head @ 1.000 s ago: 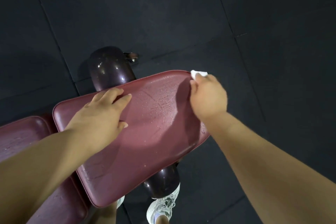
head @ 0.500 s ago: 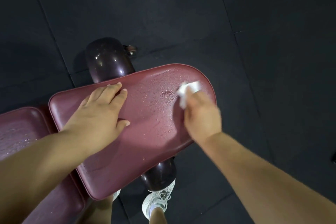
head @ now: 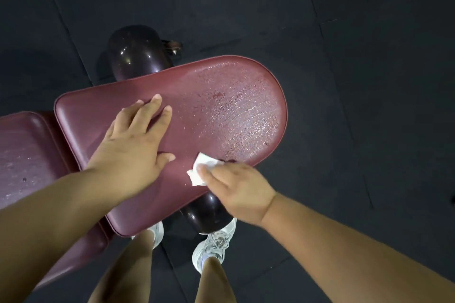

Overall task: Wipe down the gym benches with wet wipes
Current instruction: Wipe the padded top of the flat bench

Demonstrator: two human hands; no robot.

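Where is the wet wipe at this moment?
In the head view, the wet wipe lies under the right hand at the near edge of the bench pad, just right of the left hand.

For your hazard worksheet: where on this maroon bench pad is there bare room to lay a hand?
Free: the wet, rounded far end of the maroon padded bench seat, beyond both hands. Crowded: the near edge, where the left hand lies flat and the right hand presses the white wet wipe.
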